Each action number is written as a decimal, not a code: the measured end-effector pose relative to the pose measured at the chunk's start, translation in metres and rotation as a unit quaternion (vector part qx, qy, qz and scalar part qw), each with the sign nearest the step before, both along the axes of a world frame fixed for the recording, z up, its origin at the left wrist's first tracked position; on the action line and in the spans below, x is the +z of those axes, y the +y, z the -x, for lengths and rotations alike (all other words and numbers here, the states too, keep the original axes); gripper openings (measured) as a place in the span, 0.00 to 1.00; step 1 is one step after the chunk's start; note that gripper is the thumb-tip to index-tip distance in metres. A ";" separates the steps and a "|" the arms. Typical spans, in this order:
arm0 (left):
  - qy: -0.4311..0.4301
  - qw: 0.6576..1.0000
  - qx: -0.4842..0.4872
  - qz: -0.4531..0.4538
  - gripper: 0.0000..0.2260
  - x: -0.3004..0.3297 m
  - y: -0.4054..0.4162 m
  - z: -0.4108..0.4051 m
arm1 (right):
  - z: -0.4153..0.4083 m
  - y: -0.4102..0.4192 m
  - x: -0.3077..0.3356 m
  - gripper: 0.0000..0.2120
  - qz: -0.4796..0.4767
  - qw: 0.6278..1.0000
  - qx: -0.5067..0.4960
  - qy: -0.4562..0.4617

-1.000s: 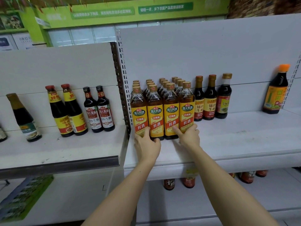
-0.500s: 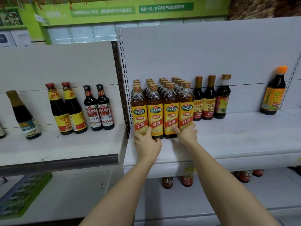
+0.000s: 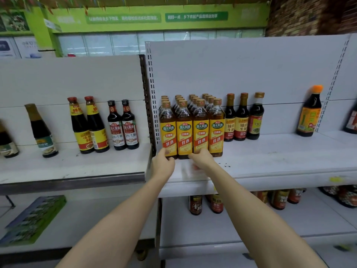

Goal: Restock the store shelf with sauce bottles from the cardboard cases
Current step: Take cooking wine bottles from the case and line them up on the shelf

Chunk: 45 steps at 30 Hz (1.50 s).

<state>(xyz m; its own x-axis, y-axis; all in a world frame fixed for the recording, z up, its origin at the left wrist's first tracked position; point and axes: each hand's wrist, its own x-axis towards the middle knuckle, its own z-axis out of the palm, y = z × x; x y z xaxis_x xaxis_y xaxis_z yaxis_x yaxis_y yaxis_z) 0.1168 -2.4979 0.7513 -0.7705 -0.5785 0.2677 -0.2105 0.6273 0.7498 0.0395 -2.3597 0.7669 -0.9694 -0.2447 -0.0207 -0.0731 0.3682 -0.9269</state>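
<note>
Several amber sauce bottles with yellow labels (image 3: 201, 132) stand in a tight block of four rows at the left end of the white shelf (image 3: 270, 159). My left hand (image 3: 164, 163) presses its fingertips against the base of the leftmost front bottle. My right hand (image 3: 202, 159) touches the base of the third front bottle, thumb pointing left. Neither hand grips a bottle. No cardboard case is in view.
Three dark bottles (image 3: 242, 117) stand right of the block, and an orange-capped bottle (image 3: 310, 113) stands far right. The left bay holds red-capped bottles (image 3: 87, 126) and dark soy bottles (image 3: 123, 126). More jars (image 3: 196, 205) sit on the lower shelf.
Both hands have slid down from the labels to the bases of the front bottles. The block of bottles sits slightly farther back on the shelf.
</note>
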 end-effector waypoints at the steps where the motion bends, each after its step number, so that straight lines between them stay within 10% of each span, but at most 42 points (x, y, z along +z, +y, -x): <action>1: 0.010 1.000 0.004 -0.008 0.11 0.004 -0.005 -0.009 | -0.009 -0.007 0.003 0.07 -0.006 1.000 0.014 0.004; 18: 0.012 0.981 0.115 -0.153 0.08 -0.060 -0.179 -0.187 | -0.181 -0.188 -0.033 0.09 -0.001 0.976 0.204 0.074; 45: -0.348 0.858 0.152 -0.345 0.08 -0.386 -0.293 -0.466 | -0.389 -0.276 -0.395 0.05 -0.272 0.900 0.259 -0.224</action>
<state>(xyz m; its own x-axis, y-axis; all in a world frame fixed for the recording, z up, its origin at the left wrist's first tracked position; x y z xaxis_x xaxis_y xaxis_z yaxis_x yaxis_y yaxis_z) 0.5827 -2.7909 0.3656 -0.3899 -0.6165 -0.6841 -0.8334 -0.0797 0.5468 0.4289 -2.6353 0.3714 -0.5935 -0.4962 -0.6337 -0.0288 0.8000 -0.5994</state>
